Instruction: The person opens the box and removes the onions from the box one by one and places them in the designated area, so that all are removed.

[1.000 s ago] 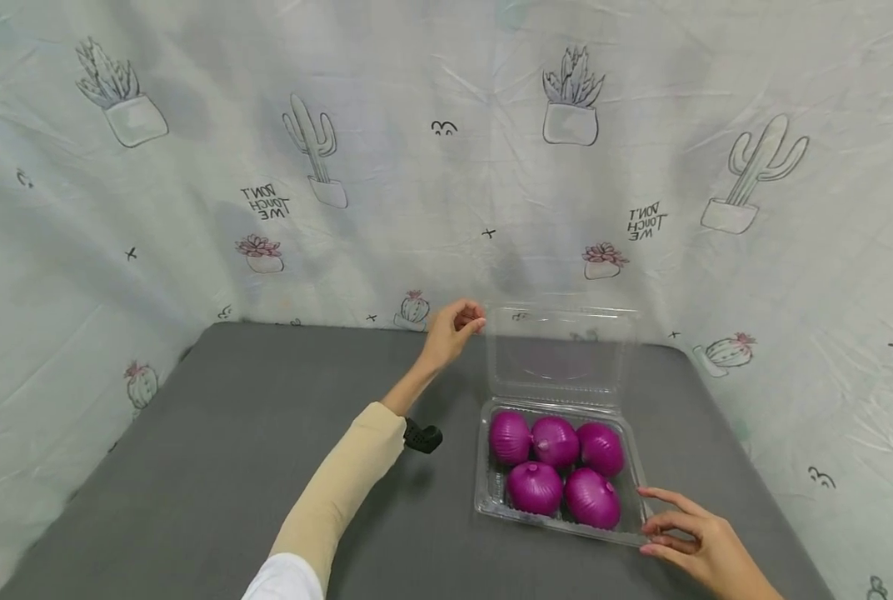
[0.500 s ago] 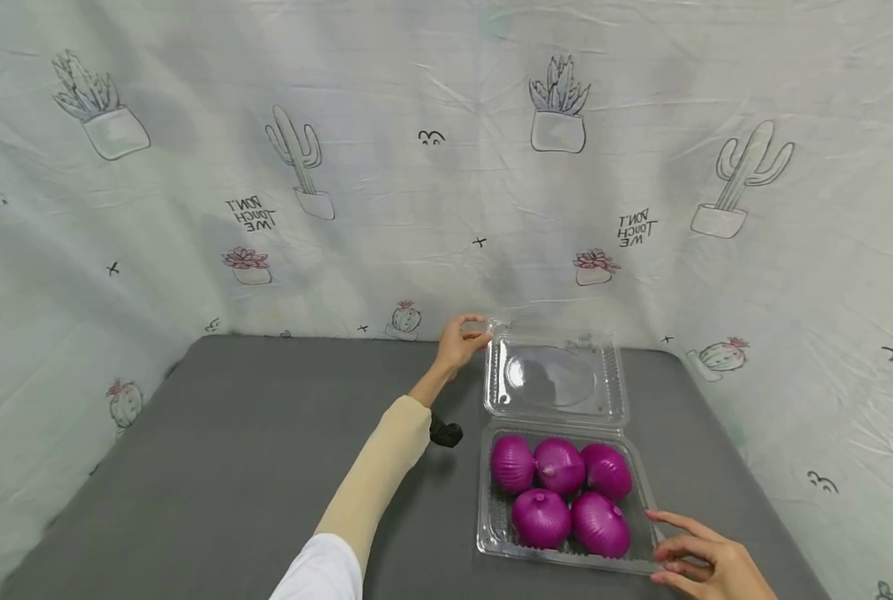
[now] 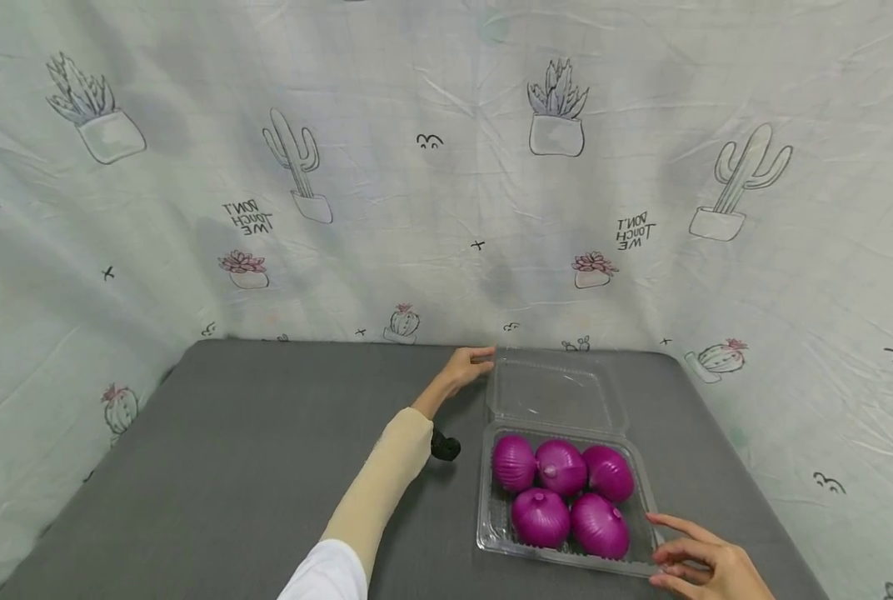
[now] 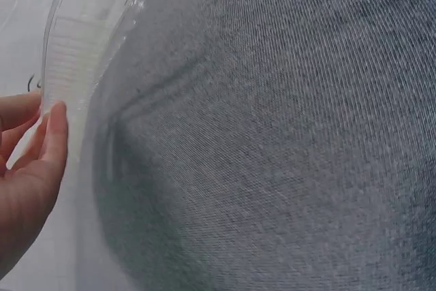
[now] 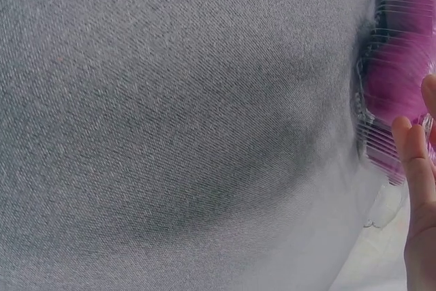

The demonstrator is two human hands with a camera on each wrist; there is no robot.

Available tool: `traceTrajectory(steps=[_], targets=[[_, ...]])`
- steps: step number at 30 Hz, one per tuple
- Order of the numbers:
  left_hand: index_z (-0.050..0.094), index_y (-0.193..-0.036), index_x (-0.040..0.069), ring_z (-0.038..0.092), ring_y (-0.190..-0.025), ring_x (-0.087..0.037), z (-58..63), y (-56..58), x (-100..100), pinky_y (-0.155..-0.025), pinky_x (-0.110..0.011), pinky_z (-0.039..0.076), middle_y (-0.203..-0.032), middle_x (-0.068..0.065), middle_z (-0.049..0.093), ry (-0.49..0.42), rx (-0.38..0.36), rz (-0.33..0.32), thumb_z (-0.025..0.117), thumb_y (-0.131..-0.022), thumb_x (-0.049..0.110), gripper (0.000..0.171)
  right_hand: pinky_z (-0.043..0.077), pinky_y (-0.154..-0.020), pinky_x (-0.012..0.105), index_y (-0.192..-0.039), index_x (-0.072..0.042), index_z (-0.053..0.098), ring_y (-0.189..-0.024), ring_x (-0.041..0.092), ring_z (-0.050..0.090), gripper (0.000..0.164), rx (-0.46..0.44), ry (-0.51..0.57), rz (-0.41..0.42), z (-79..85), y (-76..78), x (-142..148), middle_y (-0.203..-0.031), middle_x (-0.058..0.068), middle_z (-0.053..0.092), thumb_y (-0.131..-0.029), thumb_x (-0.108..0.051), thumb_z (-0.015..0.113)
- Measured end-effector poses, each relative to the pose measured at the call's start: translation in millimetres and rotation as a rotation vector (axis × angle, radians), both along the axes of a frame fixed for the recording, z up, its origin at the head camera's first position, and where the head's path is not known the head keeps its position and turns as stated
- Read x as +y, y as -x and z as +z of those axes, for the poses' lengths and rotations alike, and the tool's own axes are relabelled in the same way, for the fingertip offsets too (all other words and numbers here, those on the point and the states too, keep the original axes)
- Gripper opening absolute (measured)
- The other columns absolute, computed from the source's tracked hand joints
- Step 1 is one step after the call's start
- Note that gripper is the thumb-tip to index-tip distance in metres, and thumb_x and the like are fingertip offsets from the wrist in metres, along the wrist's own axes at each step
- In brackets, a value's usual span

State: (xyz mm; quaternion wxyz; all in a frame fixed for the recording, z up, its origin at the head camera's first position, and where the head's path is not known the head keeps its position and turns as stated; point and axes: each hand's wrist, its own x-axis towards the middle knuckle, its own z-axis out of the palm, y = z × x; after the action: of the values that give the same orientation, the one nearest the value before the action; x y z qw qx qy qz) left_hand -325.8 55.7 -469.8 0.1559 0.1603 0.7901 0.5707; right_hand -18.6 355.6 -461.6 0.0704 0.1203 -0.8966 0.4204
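A clear plastic clamshell container [image 3: 566, 560] sits on the table's right side, holding several purple onions [image 3: 540, 518] in two rows. Its transparent lid [image 3: 551, 396] leans back from the hinge, low over the tabletop. My left hand [image 3: 467, 368] pinches the lid's far left corner; in the left wrist view, thumb and fingers [image 4: 58, 124] lie on either side of the plastic edge. At the near right corner, my right hand [image 3: 709, 562] rests its spread, fairly straight fingers against the container wall. The right wrist view shows fingertips [image 5: 402, 127] at the ribbed side.
A grey cloth covers the table [image 3: 266, 467]. A pale curtain [image 3: 386, 167] printed with cactus drawings hangs behind and at both sides. A black object [image 3: 445, 446] shows by the left forearm, partly hidden by the sleeve.
The lid has tipped farther back and down from near upright, with the left hand following it. The right hand stays at the container's near right corner. The head view has shifted slightly.
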Motion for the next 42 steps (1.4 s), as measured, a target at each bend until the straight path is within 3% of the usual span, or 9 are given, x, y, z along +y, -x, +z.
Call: traceTrajectory(steps=[7, 11, 14, 19, 26, 32, 36, 40, 42], targets=[[0.038, -0.143, -0.004, 0.047, -0.127, -0.034, -12.2, 0.1, -7, -0.098, -0.035, 0.046, -0.148, -0.018, 0.038, -0.046, -0.034, -0.109, 0.052, -0.099, 0.005, 0.047, 0.055, -0.056, 0.022, -0.09, -0.005, 0.074, -0.068, 0.005, 0.062, 0.022, 0.021, 0.008, 0.025, -0.3, -2.6, 3, -0.101, -0.005, 0.067, -0.07, -0.006, 0.083], [0.04, -0.144, 0.001, 0.047, -0.128, -0.031, -6.2, 1.9, -16, -0.1, -0.038, 0.045, -0.146, -0.016, 0.042, -0.033, 0.078, -0.099, 0.054, -0.099, 0.015, 0.05, 0.055, -0.057, 0.022, -0.088, -0.006, 0.074, -0.072, 0.005, 0.064, 0.022, 0.087, 0.057, 0.1, -3.1, -3.1, 6, -0.118, -0.018, 0.06, -0.069, 0.001, 0.082], [0.045, -0.142, 0.004, 0.045, -0.13, -0.028, 2.7, 2.9, -23, -0.102, -0.038, 0.043, -0.144, -0.014, 0.046, -0.106, 0.147, -0.123, 0.059, -0.097, 0.017, 0.049, 0.054, -0.058, 0.021, -0.088, -0.007, 0.073, -0.074, 0.005, 0.064, 0.025, 0.123, 0.076, 0.14, -4.0, -1.5, 6, -0.124, -0.022, 0.056, -0.067, 0.005, 0.081], [0.049, -0.138, 0.0, 0.042, -0.132, -0.033, 15.6, -4.3, -34, -0.102, -0.036, 0.043, -0.141, -0.019, 0.047, -0.28, 0.132, -0.338, 0.063, -0.092, 0.003, 0.048, 0.055, -0.057, 0.021, -0.088, -0.006, 0.073, -0.075, 0.005, 0.064, 0.024, 0.117, 0.07, 0.142, -2.4, -1.0, 5, -0.124, -0.022, 0.056, -0.068, 0.006, 0.08], [0.05, -0.134, -0.008, 0.04, -0.131, -0.039, 25.2, -26.2, -38, -0.104, -0.042, 0.04, -0.138, -0.024, 0.047, -0.336, 0.075, -0.619, 0.063, -0.087, -0.009, 0.049, 0.056, -0.057, 0.024, -0.087, -0.007, 0.074, -0.069, 0.007, 0.064, 0.02, 0.022, 0.014, 0.046, 1.6, -3.7, -3, -0.11, -0.014, 0.064, -0.069, -0.007, 0.083], [0.048, -0.132, -0.013, 0.039, -0.13, -0.043, 35.4, -40.3, -29, -0.098, -0.041, 0.046, -0.138, -0.028, 0.045, -0.295, -0.05, -0.866, 0.059, -0.086, -0.015, 0.047, 0.056, -0.056, 0.024, -0.086, -0.006, 0.074, -0.069, 0.006, 0.064, 0.021, 0.037, 0.018, 0.045, 0.7, -3.2, -2, -0.108, -0.013, 0.065, -0.068, -0.003, 0.083], [0.044, -0.132, -0.017, 0.042, -0.131, -0.035, 44.6, -48.5, -16, -0.104, -0.044, 0.04, -0.139, -0.03, 0.042, -0.224, -0.166, -1.016, 0.056, -0.087, -0.018, 0.047, 0.056, -0.057, 0.024, -0.086, -0.006, 0.074, -0.071, 0.006, 0.064, 0.02, -0.005, 0.011, 0.015, 1.2, -4.5, -2, -0.107, -0.011, 0.065, -0.069, -0.007, 0.084], [0.043, -0.13, -0.02, 0.045, -0.13, -0.028, 48.7, -53.1, 0, -0.106, -0.045, 0.037, -0.14, -0.028, 0.042, -0.146, -0.279, -1.111, 0.054, -0.086, -0.02, 0.046, 0.056, -0.058, 0.025, -0.086, -0.006, 0.074, -0.071, 0.007, 0.064, 0.02, -0.032, 0.012, -0.013, 1.1, -5.7, -4, -0.107, -0.012, 0.065, -0.069, -0.009, 0.084], [0.043, -0.13, -0.02, 0.046, -0.13, -0.025, 48.0, -53.5, 8, -0.105, -0.042, 0.038, -0.139, -0.027, 0.043, -0.1, -0.308, -1.144, 0.055, -0.086, -0.02, 0.045, 0.056, -0.057, 0.025, -0.085, -0.006, 0.074, -0.069, 0.007, 0.063, 0.019, 0.0, 0.019, -0.006, -0.8, -5.8, -5, -0.108, -0.014, 0.064, -0.068, -0.006, 0.084]])
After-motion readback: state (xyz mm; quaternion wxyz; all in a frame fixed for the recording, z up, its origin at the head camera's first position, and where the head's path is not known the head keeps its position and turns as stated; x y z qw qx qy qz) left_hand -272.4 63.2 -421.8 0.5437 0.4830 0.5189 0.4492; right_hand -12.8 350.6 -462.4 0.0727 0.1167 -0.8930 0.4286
